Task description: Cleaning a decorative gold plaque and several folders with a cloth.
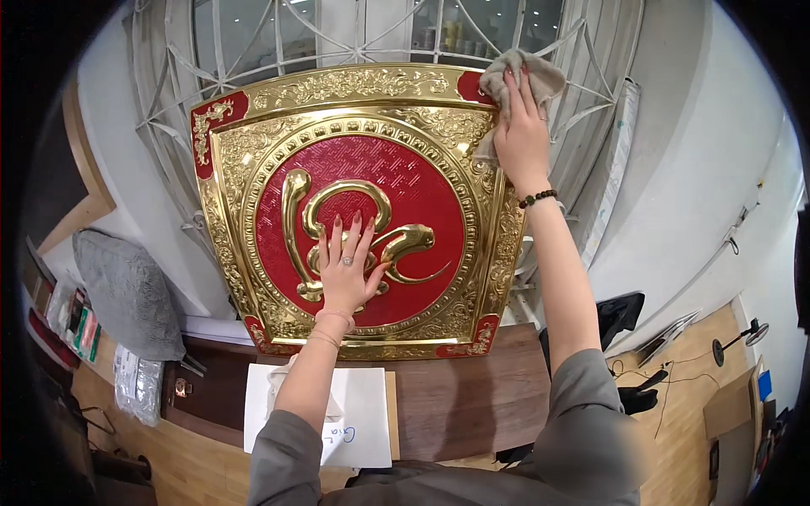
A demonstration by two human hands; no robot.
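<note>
White paper (pixel 359 413) lies on the dark table (pixel 472 396); left hand (pixel 344 271) flat, open on the plaque (pixel 354 211), right hand (pixel 521 135) pressing a cloth (pixel 540 74).

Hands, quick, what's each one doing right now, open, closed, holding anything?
Left hand: open, flat against the plaque's red centre, holding nothing.
Right hand: pressing a beige cloth on the plaque's top right corner.

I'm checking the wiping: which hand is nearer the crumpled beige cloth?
Right. The right hand presses on the crumpled beige cloth at the top right corner of the gold and red embossed plaque. The left hand lies flat on the plaque's red centre, well below the cloth.
</note>
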